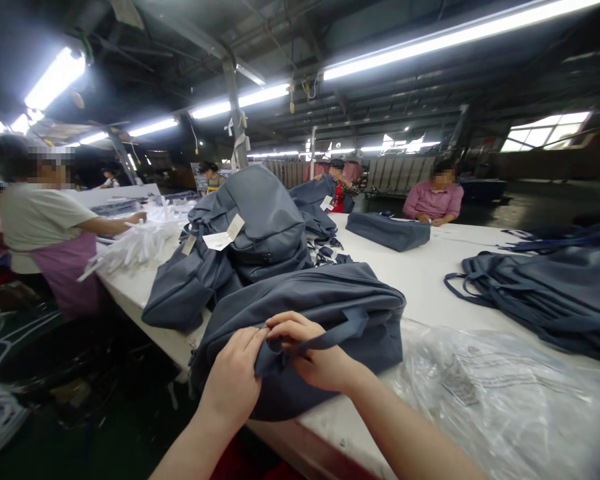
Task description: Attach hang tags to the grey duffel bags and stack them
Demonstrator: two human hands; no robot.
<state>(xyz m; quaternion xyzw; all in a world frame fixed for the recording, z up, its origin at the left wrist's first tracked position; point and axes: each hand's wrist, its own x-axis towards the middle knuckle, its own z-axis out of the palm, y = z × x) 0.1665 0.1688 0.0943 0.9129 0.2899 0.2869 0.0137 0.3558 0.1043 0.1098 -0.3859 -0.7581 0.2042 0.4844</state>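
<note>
A blue-grey fabric bag (330,293) lies on the white table (430,267) in front of me. My left hand (233,380) grips the bag's near corner, fingers curled into the cloth. My right hand (313,353) is closed around the bag's strap (340,333), which loops over my fingers. The two hands touch at the fingertips near the strap's base.
A pile of the same bags with paper tags (245,247) stands behind, more bags (555,293) lie at the right. Clear plastic wrap (505,393) covers the near right of the table. A person in a purple apron (55,233) handles white strips at left; another person (435,200) sits across.
</note>
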